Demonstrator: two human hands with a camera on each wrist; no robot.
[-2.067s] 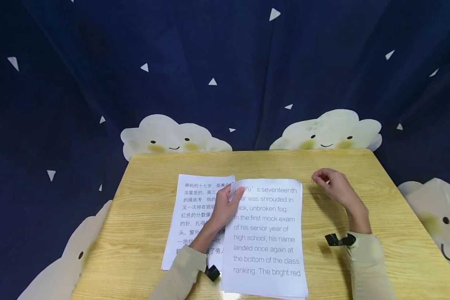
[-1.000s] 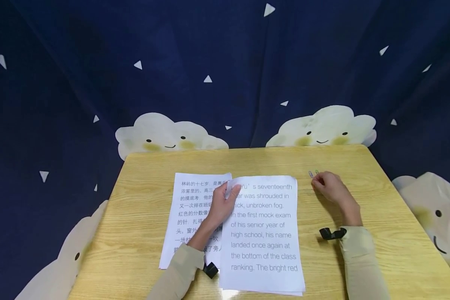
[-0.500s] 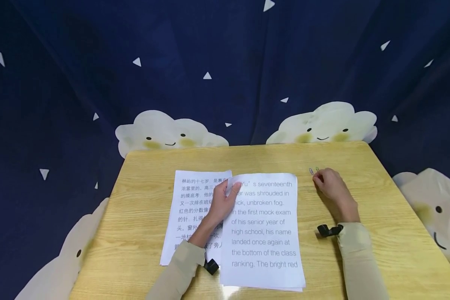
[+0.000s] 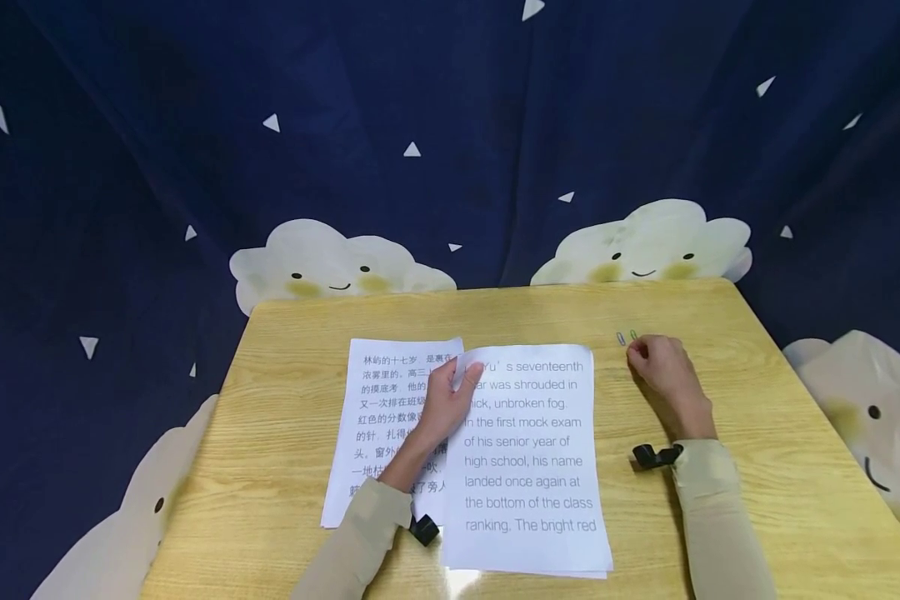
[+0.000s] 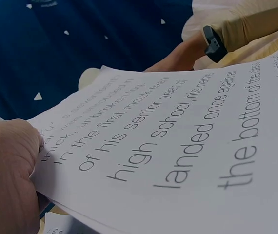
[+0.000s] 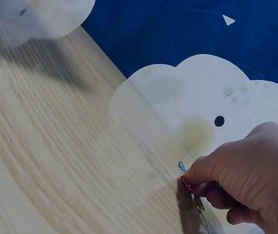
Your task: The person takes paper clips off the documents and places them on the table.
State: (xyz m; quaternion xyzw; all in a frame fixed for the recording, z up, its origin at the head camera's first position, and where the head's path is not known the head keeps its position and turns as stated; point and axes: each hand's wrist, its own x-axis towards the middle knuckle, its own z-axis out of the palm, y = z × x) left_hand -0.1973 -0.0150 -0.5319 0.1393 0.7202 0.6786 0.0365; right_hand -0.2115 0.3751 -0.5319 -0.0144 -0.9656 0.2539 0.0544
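Observation:
My left hand (image 4: 447, 404) grips the upper left edge of a stack of white sheets (image 4: 528, 467) printed in English, thumb on top. A second stack, with Chinese text (image 4: 378, 417), lies on the table to its left, partly covered by the hand and the English sheets. Toward the table's back right, my right hand (image 4: 667, 375) pinches a red paper clip (image 6: 187, 185) between thumb and forefinger, low over the wood. Right by its fingertips lie a blue paper clip (image 4: 620, 339) and a green paper clip (image 4: 633, 336).
The wooden table (image 4: 285, 417) has its back edge against a dark blue curtain (image 4: 390, 83) with white triangles and smiling clouds. A black wrist camera (image 4: 423, 530) hangs at the left cuff, another camera (image 4: 654, 456) at the right.
My right hand has come down to the paper clips and its fingers have closed there; blue and green clips now show beside it. The left hand keeps its grip on the sheets.

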